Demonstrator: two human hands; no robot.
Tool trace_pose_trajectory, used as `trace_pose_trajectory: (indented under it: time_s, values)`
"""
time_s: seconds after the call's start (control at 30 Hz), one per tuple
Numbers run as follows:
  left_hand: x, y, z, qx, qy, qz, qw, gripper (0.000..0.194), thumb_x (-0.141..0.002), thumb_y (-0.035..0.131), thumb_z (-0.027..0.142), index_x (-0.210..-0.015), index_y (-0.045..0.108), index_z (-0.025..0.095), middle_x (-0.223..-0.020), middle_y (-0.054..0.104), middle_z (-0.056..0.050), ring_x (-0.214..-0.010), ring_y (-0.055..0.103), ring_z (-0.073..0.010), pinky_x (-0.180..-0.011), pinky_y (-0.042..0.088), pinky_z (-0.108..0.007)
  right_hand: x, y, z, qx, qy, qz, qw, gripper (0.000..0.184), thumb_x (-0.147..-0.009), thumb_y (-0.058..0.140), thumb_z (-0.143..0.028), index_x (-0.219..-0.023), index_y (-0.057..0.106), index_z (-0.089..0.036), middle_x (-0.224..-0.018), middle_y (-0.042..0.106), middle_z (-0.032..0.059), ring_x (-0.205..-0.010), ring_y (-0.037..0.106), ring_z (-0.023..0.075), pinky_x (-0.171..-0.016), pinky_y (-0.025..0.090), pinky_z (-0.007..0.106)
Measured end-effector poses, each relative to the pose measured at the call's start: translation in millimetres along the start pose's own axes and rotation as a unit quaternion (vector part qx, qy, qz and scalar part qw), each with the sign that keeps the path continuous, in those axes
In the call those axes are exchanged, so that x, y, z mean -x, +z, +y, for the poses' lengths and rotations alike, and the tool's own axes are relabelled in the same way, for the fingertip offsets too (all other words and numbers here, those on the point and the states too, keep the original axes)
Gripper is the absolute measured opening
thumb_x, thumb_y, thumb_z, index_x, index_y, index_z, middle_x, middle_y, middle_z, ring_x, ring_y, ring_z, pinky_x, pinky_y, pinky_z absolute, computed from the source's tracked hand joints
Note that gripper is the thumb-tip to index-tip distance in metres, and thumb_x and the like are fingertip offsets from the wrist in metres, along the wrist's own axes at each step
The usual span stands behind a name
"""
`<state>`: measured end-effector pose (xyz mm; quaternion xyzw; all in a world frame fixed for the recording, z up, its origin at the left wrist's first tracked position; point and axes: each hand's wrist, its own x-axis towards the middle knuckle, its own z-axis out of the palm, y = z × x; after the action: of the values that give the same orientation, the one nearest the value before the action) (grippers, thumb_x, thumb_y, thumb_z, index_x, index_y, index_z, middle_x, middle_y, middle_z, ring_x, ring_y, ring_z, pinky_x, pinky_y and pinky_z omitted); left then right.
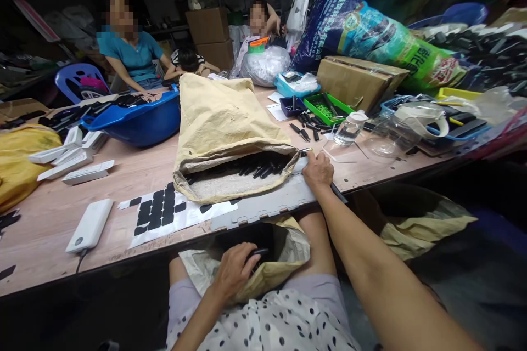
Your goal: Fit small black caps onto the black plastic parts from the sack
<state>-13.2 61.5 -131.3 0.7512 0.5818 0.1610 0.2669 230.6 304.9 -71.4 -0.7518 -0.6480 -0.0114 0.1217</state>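
My left hand (pixel 235 270) is over the mouth of a cloth sack (pixel 290 255) on my lap, its fingers closed around a small, smooth black piece (pixel 258 252) of a kind I cannot make out. At the table's edge my right hand (pixel 319 171) is wrapped round a slim black-handled tool (pixel 339 193). Its metallic end (pixel 305 150) points left, towards the mouth of a big beige cloth sack (pixel 222 112) lying on the table. Inside that sack's opening lie several black elongated pieces (pixel 265 169). A grey-white board (pixel 267 207) is under the sack's front edge.
To the left are a white power bank (pixel 89 226), a sheet of black stickers (pixel 158 208), white boxes (pixel 78 156) and a blue basin (pixel 135 120). On the right stand a green tray (pixel 327 108), a clear bottle (pixel 349 129) and a cardboard box (pixel 358 82). People sit across the table.
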Motion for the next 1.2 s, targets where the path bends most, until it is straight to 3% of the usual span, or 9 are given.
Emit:
trace_pose_trajectory:
  time_s: [0.07,0.13,0.3,0.47,0.63,0.87,0.97,1.07,1.2]
  values:
    - [2,3.0,3,-0.043,-0.060,-0.102,0.992,0.034,-0.088,0.058,0.021,-0.120,0.069,0.022,-0.110,0.071,-0.008,-0.099,0.069,-0.0232,-0.088,0.054,-0.034,0,2,0,-0.004,-0.001,0.007,1.000,0.048,-0.096,0.036,-0.016,-0.136,0.062,-0.015,-0.120,0.055,0.0219,-0.106,0.053,0.0306,-0.077,0.039,0.036]
    - [-4,-1.6,8,-0.045,-0.047,-0.124,0.990,0.035,-0.085,0.059,0.019,-0.117,0.072,0.023,-0.107,0.070,-0.007,-0.098,0.069,-0.0225,-0.086,0.054,-0.032,-1,3,1,-0.008,-0.001,0.011,1.000,0.047,-0.096,0.036,-0.016,-0.135,0.063,-0.015,-0.118,0.055,0.0217,-0.106,0.052,0.0304,-0.076,0.039,0.036]
    - [-53,-36.1,11,0.036,0.034,0.140,0.989,0.022,-0.093,0.054,0.028,-0.100,0.074,0.020,-0.090,0.070,-0.006,-0.082,0.066,-0.0160,-0.078,0.052,-0.026,0,5,0,-0.001,0.001,0.016,1.000,0.047,-0.096,0.035,-0.016,-0.133,0.064,-0.015,-0.118,0.055,0.0211,-0.103,0.052,0.0298,-0.075,0.038,0.036]
    - [-121,-96.2,-12,-0.062,-0.147,0.339,0.927,0.022,-0.092,0.056,0.025,-0.102,0.074,0.017,-0.099,0.069,-0.010,-0.086,0.061,-0.0225,-0.083,0.050,-0.036,1,4,0,0.002,-0.004,0.015,1.000,0.046,-0.096,0.036,-0.015,-0.133,0.064,-0.014,-0.116,0.056,0.0216,-0.103,0.053,0.0299,-0.073,0.038,0.035]
    - [-149,-130.7,-28,-0.169,-0.288,0.260,0.906,0.027,-0.091,0.058,0.021,-0.112,0.073,0.015,-0.120,0.065,-0.015,-0.115,0.052,-0.0349,-0.097,0.043,-0.047,1,3,0,0.004,-0.008,0.016,1.000,0.046,-0.096,0.036,-0.015,-0.132,0.065,-0.012,-0.114,0.057,0.0217,-0.102,0.054,0.0297,-0.072,0.037,0.034]
    - [-151,-127.4,-32,-0.177,-0.324,0.215,0.904,0.027,-0.092,0.063,0.027,-0.111,0.073,0.012,-0.115,0.064,-0.019,-0.116,0.050,-0.0367,-0.096,0.041,-0.047,0,8,0,0.000,-0.005,0.017,1.000,0.046,-0.097,0.034,-0.016,-0.132,0.064,-0.012,-0.115,0.056,0.0217,-0.102,0.053,0.0298,-0.073,0.037,0.035]
    - [-141,-122.9,-29,-0.154,-0.282,0.261,0.910,0.023,-0.090,0.064,0.029,-0.104,0.074,0.014,-0.109,0.066,-0.017,-0.111,0.052,-0.0365,-0.093,0.041,-0.048,-1,8,-1,-0.002,-0.004,0.016,1.000,0.046,-0.097,0.034,-0.016,-0.133,0.063,-0.013,-0.115,0.056,0.0216,-0.103,0.052,0.0299,-0.075,0.038,0.036]
    - [-119,-113.1,-18,-0.114,-0.119,0.350,0.922,0.019,-0.091,0.062,0.032,-0.098,0.073,0.018,-0.098,0.068,-0.012,-0.097,0.056,-0.0294,-0.087,0.043,-0.043,-1,7,-3,0.002,-0.001,0.014,1.000,0.048,-0.098,0.032,-0.016,-0.136,0.061,-0.013,-0.117,0.056,0.0212,-0.105,0.052,0.0294,-0.078,0.039,0.036]
    - [-84,-93.8,-7,-0.059,0.122,0.282,0.950,0.019,-0.096,0.058,0.034,-0.101,0.071,0.022,-0.092,0.068,-0.005,-0.088,0.059,-0.0202,-0.084,0.046,-0.035,-1,4,-6,0.003,0.005,-0.003,1.000,0.048,-0.098,0.033,-0.015,-0.138,0.059,-0.013,-0.119,0.055,0.0208,-0.107,0.052,0.0289,-0.081,0.039,0.036]
